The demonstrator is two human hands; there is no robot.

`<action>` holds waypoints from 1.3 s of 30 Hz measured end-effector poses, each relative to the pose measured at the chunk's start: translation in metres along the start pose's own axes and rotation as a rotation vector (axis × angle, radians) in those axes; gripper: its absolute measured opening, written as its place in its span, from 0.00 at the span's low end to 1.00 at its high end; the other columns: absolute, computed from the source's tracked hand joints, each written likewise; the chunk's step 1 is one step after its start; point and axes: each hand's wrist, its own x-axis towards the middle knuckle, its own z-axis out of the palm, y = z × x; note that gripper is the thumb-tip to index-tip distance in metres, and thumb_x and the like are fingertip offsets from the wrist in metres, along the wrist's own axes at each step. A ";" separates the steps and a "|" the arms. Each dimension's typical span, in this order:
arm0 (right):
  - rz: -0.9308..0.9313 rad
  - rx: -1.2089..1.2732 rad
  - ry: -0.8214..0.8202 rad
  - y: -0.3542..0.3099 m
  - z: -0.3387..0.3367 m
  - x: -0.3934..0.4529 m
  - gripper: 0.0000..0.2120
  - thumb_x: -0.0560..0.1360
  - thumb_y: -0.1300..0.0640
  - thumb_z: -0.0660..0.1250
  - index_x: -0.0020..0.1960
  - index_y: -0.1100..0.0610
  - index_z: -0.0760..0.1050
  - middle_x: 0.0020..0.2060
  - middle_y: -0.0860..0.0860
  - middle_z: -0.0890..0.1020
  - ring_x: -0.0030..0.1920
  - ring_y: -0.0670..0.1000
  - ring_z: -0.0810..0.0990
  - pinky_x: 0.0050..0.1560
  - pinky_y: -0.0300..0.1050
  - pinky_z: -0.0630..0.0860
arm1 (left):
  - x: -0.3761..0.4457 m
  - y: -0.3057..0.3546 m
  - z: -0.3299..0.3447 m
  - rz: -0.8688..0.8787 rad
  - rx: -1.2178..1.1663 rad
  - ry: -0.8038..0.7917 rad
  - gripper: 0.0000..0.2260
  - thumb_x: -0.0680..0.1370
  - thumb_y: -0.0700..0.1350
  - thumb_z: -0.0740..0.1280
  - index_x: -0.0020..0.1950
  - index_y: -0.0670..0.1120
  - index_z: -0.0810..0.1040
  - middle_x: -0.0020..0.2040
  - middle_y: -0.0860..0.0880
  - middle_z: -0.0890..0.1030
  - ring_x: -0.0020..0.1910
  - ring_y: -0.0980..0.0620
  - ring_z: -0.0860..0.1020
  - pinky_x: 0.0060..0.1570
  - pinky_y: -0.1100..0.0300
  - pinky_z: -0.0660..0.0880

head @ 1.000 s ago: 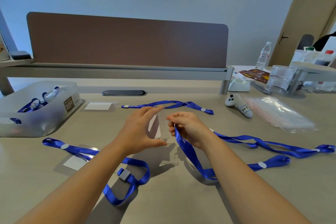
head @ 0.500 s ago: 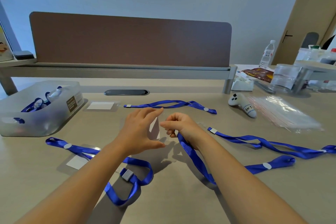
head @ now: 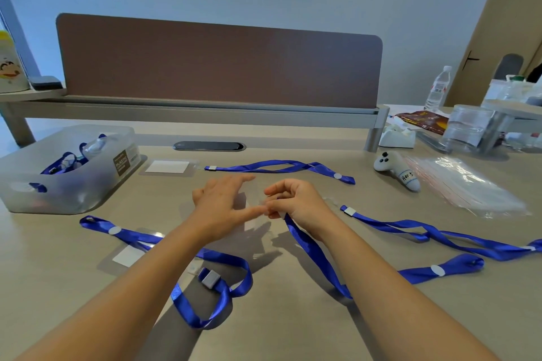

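Beige desk runs back to a brown divider beyond the hands. At its middle the right hand curls its fingers round the end of a blue lanyard, whose strap passes under the right forearm and out to the right. Beside it the left hand is wide, fingers straight, thumb tip touching the right hand's fingers. Between them a clear sleeve shows faintly; which hand holds it I cannot tell. A plastic bin sits well left of the left hand.

left hand has closed the gap; thumb tip now touches right hand, well apart 1 s ago; its fingers lie flatter, less upright; clear sleeve between the hands now barely shows; right hand has shifted slightly left with lanyard
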 end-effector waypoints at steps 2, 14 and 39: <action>-0.006 -0.030 0.004 -0.001 0.002 0.001 0.05 0.74 0.67 0.64 0.48 0.61 0.74 0.36 0.51 0.79 0.36 0.46 0.80 0.39 0.35 0.79 | 0.003 0.002 -0.002 -0.040 -0.011 0.041 0.25 0.70 0.62 0.64 0.64 0.55 0.67 0.63 0.50 0.73 0.62 0.49 0.68 0.50 0.57 0.59; -0.023 -0.114 -0.008 -0.007 0.016 0.004 0.10 0.74 0.69 0.62 0.55 0.66 0.73 0.33 0.50 0.78 0.32 0.45 0.78 0.33 0.30 0.77 | 0.006 -0.005 -0.012 -0.055 -0.070 0.007 0.09 0.72 0.55 0.66 0.47 0.53 0.69 0.31 0.57 0.66 0.43 0.53 0.68 0.47 0.57 0.58; 0.101 -0.210 -0.093 -0.009 0.022 0.025 0.05 0.75 0.65 0.62 0.45 0.57 0.72 0.37 0.51 0.77 0.33 0.47 0.78 0.31 0.35 0.77 | 0.001 -0.033 -0.026 0.085 0.383 -0.209 0.46 0.62 0.60 0.73 0.71 0.53 0.49 0.69 0.49 0.61 0.68 0.48 0.59 0.67 0.53 0.56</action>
